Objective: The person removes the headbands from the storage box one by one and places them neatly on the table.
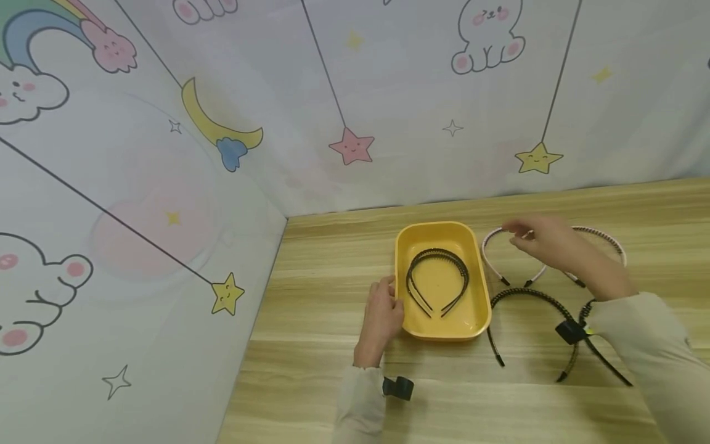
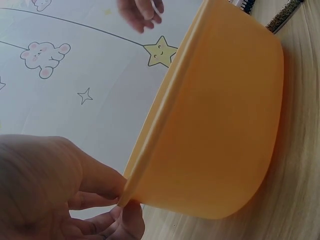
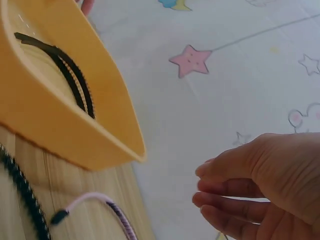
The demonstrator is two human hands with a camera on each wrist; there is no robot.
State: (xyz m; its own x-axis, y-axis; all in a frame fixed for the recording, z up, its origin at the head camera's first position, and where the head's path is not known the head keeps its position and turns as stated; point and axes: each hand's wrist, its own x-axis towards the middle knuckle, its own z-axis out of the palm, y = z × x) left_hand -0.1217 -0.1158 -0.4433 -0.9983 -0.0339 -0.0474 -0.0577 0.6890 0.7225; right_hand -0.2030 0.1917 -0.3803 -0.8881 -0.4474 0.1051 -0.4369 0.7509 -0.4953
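A yellow plastic bin [image 1: 438, 287] stands on the table with black headbands [image 1: 438, 251] lying nested inside it. My left hand [image 1: 383, 314] pinches the bin's rim at its left side, thumb and fingers on either side of the edge in the left wrist view. Raised over the headbands right of the bin, my right hand [image 1: 546, 240] holds nothing, its fingers loosely bent in the right wrist view. Beneath it lie pale pink headbands with dark tips, one pink headband [image 3: 90, 195] close to the bin. Black headbands [image 1: 524, 290] lie nearer me, partly covered by my right arm.
The wood-grain table [image 1: 316, 320] meets a printed white curtain [image 1: 410, 166] at the back and another on the left. Dark straps [image 1: 398, 388] sit at both wrists. The black headbands' ends reach below the bin's right corner.
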